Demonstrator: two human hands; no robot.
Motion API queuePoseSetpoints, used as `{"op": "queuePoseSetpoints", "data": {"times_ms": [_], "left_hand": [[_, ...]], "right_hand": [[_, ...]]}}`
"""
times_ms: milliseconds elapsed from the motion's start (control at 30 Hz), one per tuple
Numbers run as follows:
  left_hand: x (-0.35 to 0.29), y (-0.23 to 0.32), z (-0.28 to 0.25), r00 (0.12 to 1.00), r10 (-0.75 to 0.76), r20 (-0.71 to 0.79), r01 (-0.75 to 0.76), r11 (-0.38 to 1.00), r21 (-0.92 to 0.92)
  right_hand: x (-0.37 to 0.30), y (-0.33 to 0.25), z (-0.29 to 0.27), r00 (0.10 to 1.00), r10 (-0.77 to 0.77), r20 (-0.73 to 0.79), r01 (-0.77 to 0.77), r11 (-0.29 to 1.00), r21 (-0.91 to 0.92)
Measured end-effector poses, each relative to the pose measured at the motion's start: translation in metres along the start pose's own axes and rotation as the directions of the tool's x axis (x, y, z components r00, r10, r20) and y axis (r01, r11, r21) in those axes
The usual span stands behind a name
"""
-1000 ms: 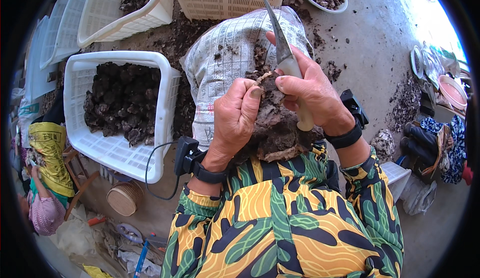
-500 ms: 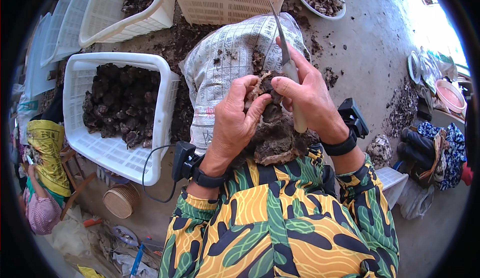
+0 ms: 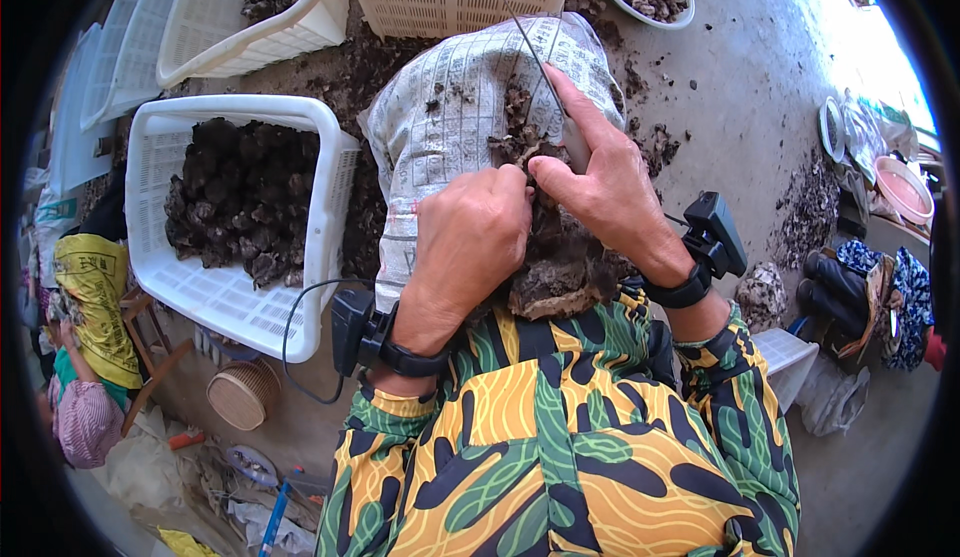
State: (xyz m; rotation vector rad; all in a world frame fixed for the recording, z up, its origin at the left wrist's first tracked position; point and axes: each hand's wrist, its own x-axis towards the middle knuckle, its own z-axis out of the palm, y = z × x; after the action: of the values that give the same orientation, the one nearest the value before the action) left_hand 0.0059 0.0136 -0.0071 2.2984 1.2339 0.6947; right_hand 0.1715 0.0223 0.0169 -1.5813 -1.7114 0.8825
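My right hand (image 3: 612,189) is closed round the handle of a knife (image 3: 536,55), whose thin blade slants up and left above a white woven sack (image 3: 425,122). Its thumb presses toward a dark brown, mushroom-like clump (image 3: 545,149). My left hand (image 3: 468,232) is curled against the near-left side of this clump, back of the hand up; its fingertips are hidden. Beneath both hands, at my lap, rests a larger dark clump (image 3: 562,285) with a paler, rough edge.
A white plastic crate (image 3: 330,212) at left holds many similar dark clumps. More crates (image 3: 455,2) and a round basin (image 3: 690,19) of brown pieces stand beyond. Dark crumbs litter the floor. At far left, another person (image 3: 88,422) sits by a yellow sack (image 3: 95,307).
My left hand has rolled from an open-sided pinch to a back-up fist against the clump. The knife blade has tipped further left and down.
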Motion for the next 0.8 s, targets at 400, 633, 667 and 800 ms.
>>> {"op": "queuePoseSetpoints", "data": {"times_ms": [400,633,667,800], "left_hand": [[0.001,0.003,0.003,0.967,0.068,-0.244,-0.127,0.965,-0.232],[-0.005,-0.002,-0.002,0.901,-0.433,-0.004,0.339,0.711,-0.616],[-0.001,0.003,0.0,0.889,-0.457,0.015,0.336,0.63,-0.7],[-0.001,0.006,-0.004,0.879,-0.383,0.284,0.425,0.362,-0.83]], "right_hand": [[0.016,0.006,-0.03,0.893,0.429,0.133,-0.429,0.728,0.535],[0.01,0.006,-0.029,0.88,0.449,0.157,-0.453,0.692,0.561],[0.009,0.005,-0.027,0.88,0.45,0.152,-0.448,0.683,0.577],[0.006,0.003,-0.023,0.875,0.425,0.231,-0.477,0.68,0.556]]}}
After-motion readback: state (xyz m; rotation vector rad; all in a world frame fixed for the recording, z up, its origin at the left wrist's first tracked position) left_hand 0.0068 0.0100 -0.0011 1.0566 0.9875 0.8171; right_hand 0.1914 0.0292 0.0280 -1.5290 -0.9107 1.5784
